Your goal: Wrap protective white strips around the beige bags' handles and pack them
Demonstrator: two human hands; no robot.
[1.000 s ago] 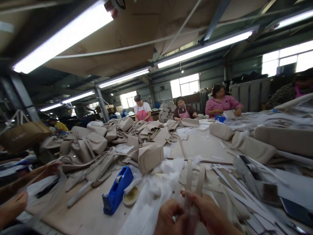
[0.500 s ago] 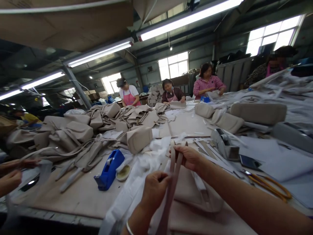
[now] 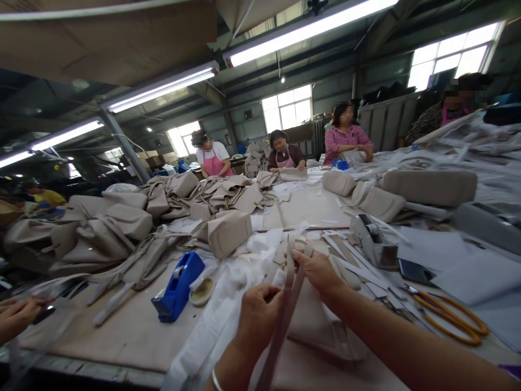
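Observation:
Between my hands runs a long, flat taupe bag strap [image 3: 278,331], looped at the top and hanging toward the table's near edge. My left hand [image 3: 260,312] pinches it lower down, thumb and fingers closed. Higher up, my right hand [image 3: 319,270] grips the strap near its loop with closed fingertips. Beneath my right forearm lies a beige bag [image 3: 309,320], partly hidden by the arm and strap. White wrapping sheet [image 3: 222,304] is bunched on the table left of my left hand.
A blue tape dispenser [image 3: 178,288] and a small round dish [image 3: 202,291] stand left. Right are a grey tape dispenser [image 3: 373,244], a phone [image 3: 415,271] and orange-handled scissors [image 3: 451,320]. Beige bags [image 3: 130,222] pile up behind. A co-worker's hands [image 3: 20,315] are at far left.
My right hand has come slightly down and right along the strap; my left hand stays about level. The co-worker's hands at far left have shifted lower and left. The view has turned slightly.

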